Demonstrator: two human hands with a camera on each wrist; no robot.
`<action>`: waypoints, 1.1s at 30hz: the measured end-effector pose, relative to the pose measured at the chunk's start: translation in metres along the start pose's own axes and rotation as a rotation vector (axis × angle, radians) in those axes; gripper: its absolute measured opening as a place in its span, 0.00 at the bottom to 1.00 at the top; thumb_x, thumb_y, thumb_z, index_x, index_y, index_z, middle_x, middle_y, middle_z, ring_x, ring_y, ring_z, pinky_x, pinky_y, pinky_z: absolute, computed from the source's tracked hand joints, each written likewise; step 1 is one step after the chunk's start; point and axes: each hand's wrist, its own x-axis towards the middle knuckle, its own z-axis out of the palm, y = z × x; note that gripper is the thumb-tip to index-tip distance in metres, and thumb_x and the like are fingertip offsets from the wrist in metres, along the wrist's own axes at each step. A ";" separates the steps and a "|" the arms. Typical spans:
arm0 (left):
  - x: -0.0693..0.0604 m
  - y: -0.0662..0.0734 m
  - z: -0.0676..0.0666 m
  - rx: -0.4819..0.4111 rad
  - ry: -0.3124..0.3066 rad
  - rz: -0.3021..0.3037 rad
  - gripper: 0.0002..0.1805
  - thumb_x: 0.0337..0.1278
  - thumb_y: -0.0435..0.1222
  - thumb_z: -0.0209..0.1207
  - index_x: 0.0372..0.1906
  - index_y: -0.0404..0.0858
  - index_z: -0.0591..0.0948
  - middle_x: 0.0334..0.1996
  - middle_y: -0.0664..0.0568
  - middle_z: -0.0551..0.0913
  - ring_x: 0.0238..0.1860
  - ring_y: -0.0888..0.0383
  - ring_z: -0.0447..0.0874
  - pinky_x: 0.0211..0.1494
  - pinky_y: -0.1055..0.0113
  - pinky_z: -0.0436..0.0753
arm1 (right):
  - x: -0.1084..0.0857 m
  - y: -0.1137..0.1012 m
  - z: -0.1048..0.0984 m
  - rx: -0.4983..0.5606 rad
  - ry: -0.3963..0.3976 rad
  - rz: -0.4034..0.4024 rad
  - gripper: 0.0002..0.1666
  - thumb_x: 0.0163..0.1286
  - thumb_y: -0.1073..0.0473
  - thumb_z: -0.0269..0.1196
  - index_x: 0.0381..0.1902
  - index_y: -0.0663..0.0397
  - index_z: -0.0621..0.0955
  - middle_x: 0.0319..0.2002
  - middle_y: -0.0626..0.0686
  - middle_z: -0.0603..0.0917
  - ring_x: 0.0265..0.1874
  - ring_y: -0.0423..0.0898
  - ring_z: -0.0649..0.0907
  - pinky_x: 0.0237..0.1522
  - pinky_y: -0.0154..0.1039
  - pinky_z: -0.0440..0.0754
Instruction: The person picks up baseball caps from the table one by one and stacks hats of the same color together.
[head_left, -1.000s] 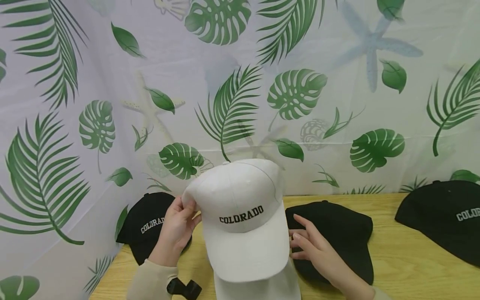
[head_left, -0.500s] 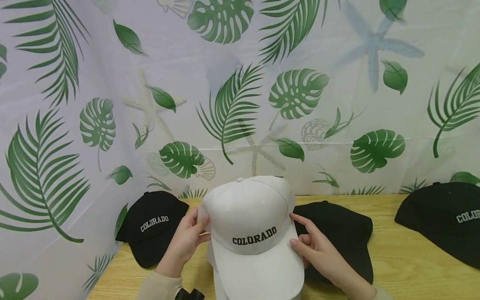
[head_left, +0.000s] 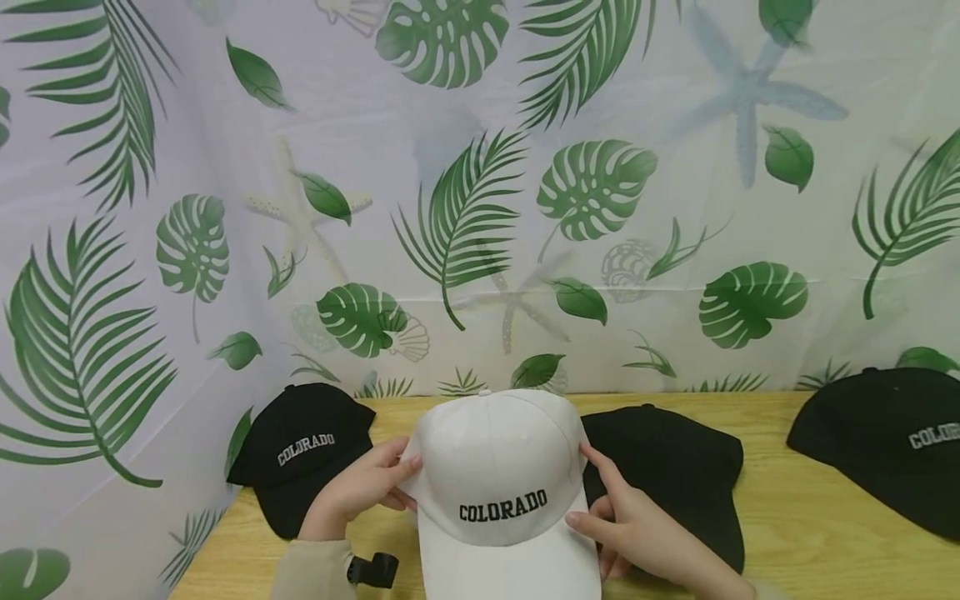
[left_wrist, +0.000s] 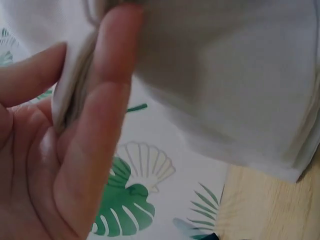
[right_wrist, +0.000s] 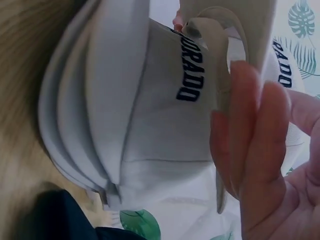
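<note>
A white cap (head_left: 487, 467) with black COLORADO lettering is held between both hands in the head view. At its left edge the left hand (head_left: 363, 485) pinches the rim between thumb and fingers; the left wrist view shows that hand (left_wrist: 75, 135) with the cap's edge between thumb and fingers. The right hand (head_left: 637, 525) grips the right side, its index finger on the crown and its thumb on the brim. Beneath, the right wrist view shows a stack of white caps (right_wrist: 170, 120), close below the right hand (right_wrist: 270, 160).
A black cap (head_left: 303, 454) lies left on the wooden table (head_left: 780, 500). Another black cap (head_left: 675, 475) sits right behind the right hand, and a third (head_left: 885, 442) at the far right. A leaf-printed cloth (head_left: 480, 108) hangs behind. A black device (head_left: 373, 570) is at the left wrist.
The white cap has come down and slightly right, over the lower white caps. The right hand, apart from its side a second ago, now holds it; the left hand has moved down with it.
</note>
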 end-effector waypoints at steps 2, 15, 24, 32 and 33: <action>0.001 -0.004 -0.002 0.016 -0.012 -0.021 0.19 0.62 0.41 0.48 0.50 0.30 0.69 0.32 0.47 0.77 0.26 0.51 0.80 0.29 0.60 0.79 | 0.001 0.002 0.003 0.012 -0.020 0.014 0.54 0.60 0.47 0.58 0.67 0.53 0.35 0.22 0.55 0.77 0.13 0.49 0.77 0.16 0.43 0.76; 0.012 -0.020 -0.008 0.161 -0.022 -0.084 0.08 0.58 0.35 0.53 0.35 0.33 0.76 0.28 0.51 0.74 0.28 0.58 0.72 0.28 0.63 0.77 | 0.015 0.015 0.010 -0.069 -0.019 -0.016 0.52 0.60 0.48 0.59 0.67 0.59 0.40 0.18 0.53 0.75 0.11 0.48 0.76 0.16 0.42 0.75; 0.017 -0.026 -0.004 0.259 0.032 -0.079 0.05 0.54 0.30 0.55 0.26 0.33 0.77 0.22 0.54 0.73 0.25 0.59 0.70 0.27 0.62 0.75 | 0.025 0.021 0.010 -0.212 -0.033 -0.090 0.45 0.63 0.57 0.57 0.67 0.66 0.44 0.18 0.50 0.72 0.11 0.46 0.73 0.15 0.37 0.72; 0.022 -0.028 0.007 0.377 0.109 -0.118 0.12 0.53 0.32 0.57 0.17 0.35 0.73 0.13 0.55 0.65 0.16 0.60 0.62 0.20 0.69 0.65 | 0.034 0.030 0.008 -0.279 -0.007 0.008 0.40 0.63 0.59 0.56 0.65 0.70 0.50 0.18 0.51 0.70 0.10 0.42 0.69 0.14 0.36 0.71; 0.022 -0.028 0.009 0.387 0.127 -0.128 0.12 0.54 0.33 0.57 0.17 0.35 0.73 0.12 0.55 0.65 0.15 0.60 0.62 0.20 0.69 0.65 | 0.035 0.030 0.008 -0.277 0.003 0.012 0.40 0.63 0.59 0.56 0.65 0.70 0.50 0.17 0.51 0.70 0.10 0.42 0.70 0.14 0.36 0.71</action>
